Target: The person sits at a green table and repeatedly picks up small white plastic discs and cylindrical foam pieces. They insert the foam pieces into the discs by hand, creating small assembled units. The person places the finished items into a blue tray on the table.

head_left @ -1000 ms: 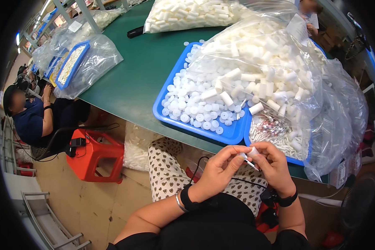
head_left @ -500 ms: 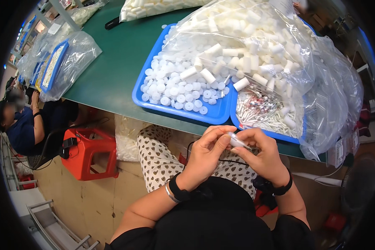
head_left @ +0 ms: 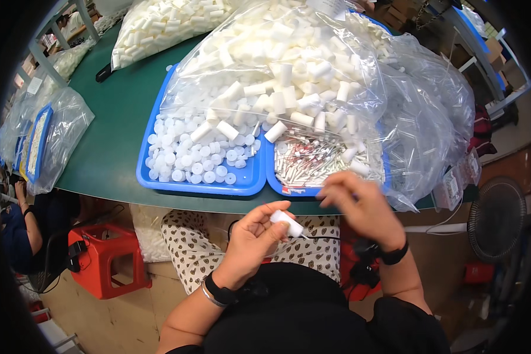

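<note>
Between the thumb and fingers of my left hand [head_left: 251, 242] is a white foam cylinder [head_left: 286, 223], tilted, with a thin pin end sticking out of its lower right end. My right hand [head_left: 363, 206] is apart from it, over the front edge of the right blue tray [head_left: 295, 190]. Its fingers are somewhat blurred but look loosely spread, and nothing shows in them. Thin white and red-tipped pin-like pieces [head_left: 304, 162] fill that tray. The left blue tray [head_left: 203, 189] beside it holds many translucent white discs [head_left: 189, 162].
A large clear bag of white foam cylinders [head_left: 265, 47] spills over both trays. Another filled bag [head_left: 165, 29] lies at the back of the green table [head_left: 94, 141]. A red stool [head_left: 106, 259] stands at left, near a seated person [head_left: 32, 230]. A fan [head_left: 497, 218] is at right.
My right hand has let go of the foam cylinder and moved away to the right, toward the pin tray. The left hand keeps the cylinder. The whole view has shifted.
</note>
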Demonstrator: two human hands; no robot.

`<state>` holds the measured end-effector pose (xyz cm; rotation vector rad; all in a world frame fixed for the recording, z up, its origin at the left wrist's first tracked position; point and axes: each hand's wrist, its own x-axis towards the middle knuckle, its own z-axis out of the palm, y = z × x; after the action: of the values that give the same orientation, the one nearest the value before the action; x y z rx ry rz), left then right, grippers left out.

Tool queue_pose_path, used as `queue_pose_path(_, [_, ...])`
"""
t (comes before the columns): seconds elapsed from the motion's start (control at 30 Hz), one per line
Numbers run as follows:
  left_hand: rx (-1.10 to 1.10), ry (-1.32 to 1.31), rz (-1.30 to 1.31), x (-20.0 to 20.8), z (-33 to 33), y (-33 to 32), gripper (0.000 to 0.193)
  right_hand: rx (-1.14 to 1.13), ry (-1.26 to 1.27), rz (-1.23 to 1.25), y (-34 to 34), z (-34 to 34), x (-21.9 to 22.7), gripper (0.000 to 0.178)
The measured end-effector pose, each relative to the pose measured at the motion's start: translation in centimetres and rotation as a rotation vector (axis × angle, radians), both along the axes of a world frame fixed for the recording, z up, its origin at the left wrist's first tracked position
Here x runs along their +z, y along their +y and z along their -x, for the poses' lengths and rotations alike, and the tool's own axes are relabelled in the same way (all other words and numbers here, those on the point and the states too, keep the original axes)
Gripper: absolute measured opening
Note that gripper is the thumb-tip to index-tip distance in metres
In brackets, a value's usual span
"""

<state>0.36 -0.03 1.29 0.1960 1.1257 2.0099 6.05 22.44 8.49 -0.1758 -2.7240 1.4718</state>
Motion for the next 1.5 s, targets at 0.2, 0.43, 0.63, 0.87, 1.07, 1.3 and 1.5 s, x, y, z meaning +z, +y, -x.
queue_pose_path(0.2, [-0.046,-0.293,-0.215,0.5,0.1,0.2,0.016,-0.198,0.242,-1.142,10.1,-0.8,-2.1,0.028])
queue_pose_path(0.43, [-0.112,-0.355,-0.300,-0.5,0.6,-0.5,0.016,-0.222,0.229,-1.095,10.3,0.2,-2.8,0.028])
queue_pose_path(0.63, [-0.016,-0.356,-0.266,0.0,1.5,-0.8,0.019,-0.373,0.412,-0.750,8.3,-0.3,-1.6,0.025])
queue_pose_path(0.87, [0.152,-0.188,-0.293,0.1,0.7,-0.1,0.014,0.151,0.309,-0.263,-2.2,-0.3,-1.8,0.033])
queue_pose_path(1.07, [0.182,-0.178,-0.297,0.0,0.3,-0.4,0.014,0.288,0.347,-0.312,-4.3,0.5,-2.9,0.036])
queue_pose_path(1.3, [0.262,-0.173,-0.264,-0.8,0.5,-0.8,0.013,0.157,0.342,-0.345,-4.2,0.5,-2.9,0.034])
queue_pose_path(1.5, [0.336,0.069,-0.099,-1.1,-0.6,0.1,0.015,0.198,0.303,-0.199,-6.2,0.2,-4.1,0.032])
